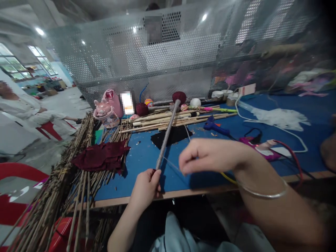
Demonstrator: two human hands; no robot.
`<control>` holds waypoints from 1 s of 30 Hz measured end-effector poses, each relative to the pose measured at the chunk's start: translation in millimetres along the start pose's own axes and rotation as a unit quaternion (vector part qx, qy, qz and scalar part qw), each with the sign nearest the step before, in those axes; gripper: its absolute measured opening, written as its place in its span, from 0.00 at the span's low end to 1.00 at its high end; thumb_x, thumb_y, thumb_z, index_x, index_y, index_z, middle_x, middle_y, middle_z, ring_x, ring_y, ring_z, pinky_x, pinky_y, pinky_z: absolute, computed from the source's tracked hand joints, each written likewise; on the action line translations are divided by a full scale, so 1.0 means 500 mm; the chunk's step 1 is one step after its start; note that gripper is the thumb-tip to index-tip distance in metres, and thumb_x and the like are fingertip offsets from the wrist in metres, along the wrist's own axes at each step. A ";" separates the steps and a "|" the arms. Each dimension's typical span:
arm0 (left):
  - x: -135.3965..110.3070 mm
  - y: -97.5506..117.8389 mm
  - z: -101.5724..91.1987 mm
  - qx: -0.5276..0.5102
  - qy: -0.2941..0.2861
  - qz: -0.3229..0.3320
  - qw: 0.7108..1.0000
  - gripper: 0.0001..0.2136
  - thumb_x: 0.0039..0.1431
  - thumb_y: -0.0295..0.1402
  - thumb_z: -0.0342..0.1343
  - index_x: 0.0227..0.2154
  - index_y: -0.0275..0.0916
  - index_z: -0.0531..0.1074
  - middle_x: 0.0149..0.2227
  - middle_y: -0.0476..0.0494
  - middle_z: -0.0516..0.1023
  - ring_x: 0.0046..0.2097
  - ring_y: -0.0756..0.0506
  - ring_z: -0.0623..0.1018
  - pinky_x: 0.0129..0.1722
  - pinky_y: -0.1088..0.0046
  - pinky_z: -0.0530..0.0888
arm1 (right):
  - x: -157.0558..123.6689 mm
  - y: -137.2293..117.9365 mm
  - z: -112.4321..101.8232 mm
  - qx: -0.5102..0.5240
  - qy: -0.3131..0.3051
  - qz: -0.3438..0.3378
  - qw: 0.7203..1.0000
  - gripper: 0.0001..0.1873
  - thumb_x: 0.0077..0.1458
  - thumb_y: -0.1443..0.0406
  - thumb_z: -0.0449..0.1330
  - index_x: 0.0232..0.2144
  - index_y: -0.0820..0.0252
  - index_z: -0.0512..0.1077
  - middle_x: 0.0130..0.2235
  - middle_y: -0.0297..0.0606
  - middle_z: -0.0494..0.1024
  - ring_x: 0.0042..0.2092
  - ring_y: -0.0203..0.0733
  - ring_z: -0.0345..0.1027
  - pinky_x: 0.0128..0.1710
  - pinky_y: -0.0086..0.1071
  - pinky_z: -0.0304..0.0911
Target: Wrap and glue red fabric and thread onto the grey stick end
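My left hand (146, 187) is closed round the lower end of a grey-wrapped stick (168, 133), close to the table's front edge. The stick slants up and away, and a dark red ball (179, 97) sits at its far end. To the right of it, my right hand (201, 155) is raised, fingers curled in a pinch and slightly blurred. A thin pale strand (173, 166) runs from the stick's lower part to these fingers; its exact material is unclear. Under the stick lies a black cloth (174, 136).
Bare sticks (162, 120) lie across the blue table (141, 154). Left are dark red cloth (102, 156) and bundled twigs (78, 150). Right are a blue glue gun (216, 126), cords and white plastic (283, 117). A perforated metal screen (157, 63) stands behind; a person (28, 108) sits far left.
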State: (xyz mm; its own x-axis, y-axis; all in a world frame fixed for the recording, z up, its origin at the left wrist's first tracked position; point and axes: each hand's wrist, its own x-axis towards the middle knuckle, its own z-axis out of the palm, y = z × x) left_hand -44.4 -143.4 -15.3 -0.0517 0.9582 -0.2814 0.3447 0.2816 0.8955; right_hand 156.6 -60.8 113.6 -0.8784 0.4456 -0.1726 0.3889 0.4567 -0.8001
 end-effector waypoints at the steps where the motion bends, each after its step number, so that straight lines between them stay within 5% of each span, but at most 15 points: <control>1: 0.001 0.001 0.001 -0.020 -0.007 -0.009 1.000 0.17 0.54 0.48 0.47 0.23 0.38 0.62 0.14 0.54 0.67 0.13 0.54 0.65 0.12 0.81 0.58 | 0.000 0.014 0.010 0.008 -0.041 0.012 0.999 0.10 0.48 0.62 0.56 0.23 0.61 0.75 0.22 0.31 0.72 0.25 0.33 0.62 0.26 0.25 0.55; 3: 0.001 0.006 0.002 -0.095 -0.056 -0.031 0.993 0.17 0.53 0.48 0.48 0.24 0.37 0.62 0.13 0.53 0.68 0.12 0.55 0.63 0.12 0.82 0.56 | 0.009 0.053 0.036 0.001 0.005 0.048 0.999 0.09 0.47 0.61 0.58 0.24 0.61 0.75 0.22 0.32 0.72 0.25 0.33 0.61 0.25 0.26 0.54; 6: -0.002 0.019 0.004 -0.253 -0.161 -0.058 0.952 0.18 0.52 0.48 0.50 0.26 0.35 0.64 0.14 0.51 0.69 0.11 0.56 0.62 0.10 0.84 0.54 | 0.040 0.105 0.088 0.022 0.318 0.083 0.944 0.12 0.44 0.58 0.61 0.29 0.60 0.72 0.28 0.33 0.72 0.28 0.34 0.61 0.27 0.26 0.55; 8: -0.004 0.026 0.006 -0.340 -0.198 -0.076 0.916 0.18 0.51 0.47 0.52 0.27 0.34 0.64 0.14 0.51 0.70 0.11 0.57 0.63 0.10 0.85 0.54 | 0.064 0.123 0.130 0.133 0.402 0.094 0.901 0.15 0.48 0.54 0.57 0.27 0.61 0.68 0.24 0.31 0.68 0.24 0.32 0.58 0.24 0.26 0.54; 10: -0.006 0.027 0.009 -0.395 -0.223 -0.104 0.885 0.17 0.50 0.47 0.54 0.28 0.34 0.64 0.15 0.52 0.70 0.11 0.58 0.63 0.10 0.86 0.54 | 0.084 0.128 0.173 0.312 0.318 0.091 0.891 0.18 0.50 0.51 0.55 0.26 0.61 0.67 0.21 0.30 0.66 0.21 0.30 0.56 0.22 0.26 0.53; 12: -0.006 0.024 0.012 -0.421 -0.242 -0.120 0.866 0.17 0.49 0.47 0.55 0.28 0.35 0.64 0.16 0.51 0.70 0.11 0.58 0.63 0.10 0.87 0.55 | 0.099 0.128 0.207 0.478 0.208 0.063 0.851 0.18 0.49 0.52 0.57 0.31 0.62 0.69 0.26 0.33 0.71 0.23 0.30 0.60 0.25 0.26 0.57; 15: -0.005 0.019 0.011 -0.406 -0.232 -0.120 0.876 0.16 0.50 0.45 0.55 0.27 0.35 0.63 0.15 0.52 0.69 0.11 0.58 0.63 0.10 0.87 0.55 | 0.113 0.129 0.230 0.591 0.154 0.012 0.792 0.16 0.46 0.57 0.62 0.34 0.63 0.72 0.33 0.37 0.73 0.27 0.29 0.63 0.31 0.26 0.60; 21: -0.006 0.022 -0.009 -0.186 -0.207 -0.055 0.959 0.17 0.54 0.47 0.47 0.25 0.36 0.63 0.14 0.56 0.63 0.12 0.57 0.57 0.11 0.82 0.52 | 0.132 0.143 0.230 0.567 0.163 0.030 0.807 0.17 0.43 0.57 0.65 0.28 0.68 0.72 0.23 0.34 0.72 0.24 0.30 0.63 0.28 0.25 0.57; 24: -0.011 0.033 -0.007 0.006 -0.132 0.011 0.991 0.17 0.58 0.44 0.42 0.25 0.36 0.64 0.16 0.53 0.64 0.15 0.55 0.59 0.15 0.79 0.56 | 0.142 0.142 0.234 0.557 0.197 0.068 0.804 0.18 0.37 0.56 0.67 0.24 0.66 0.69 0.21 0.31 0.70 0.23 0.30 0.62 0.27 0.26 0.57; 27: -0.017 0.048 0.008 0.211 -0.013 0.065 0.975 0.15 0.60 0.38 0.39 0.30 0.35 0.68 0.27 0.42 0.74 0.26 0.48 0.71 0.26 0.74 0.62 | 0.155 0.141 0.240 0.547 0.230 0.093 0.799 0.20 0.33 0.56 0.68 0.22 0.64 0.66 0.19 0.28 0.68 0.21 0.29 0.60 0.24 0.25 0.57; 30: -0.017 0.057 0.026 0.339 0.050 0.036 0.939 0.15 0.61 0.34 0.37 0.36 0.33 0.68 0.33 0.33 0.76 0.34 0.41 0.75 0.31 0.69 0.63 | 0.170 0.142 0.243 0.518 0.246 0.108 0.812 0.19 0.36 0.56 0.67 0.22 0.63 0.64 0.18 0.27 0.67 0.19 0.28 0.58 0.20 0.24 0.55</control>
State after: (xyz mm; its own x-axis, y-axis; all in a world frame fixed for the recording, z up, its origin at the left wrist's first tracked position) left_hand -21.8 -144.2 8.2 -0.0816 0.9831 -0.1640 0.8658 0.1515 0.4769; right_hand 75.8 -84.3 -27.8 -0.5046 0.7995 -0.3258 -0.1478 -0.4518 -0.8798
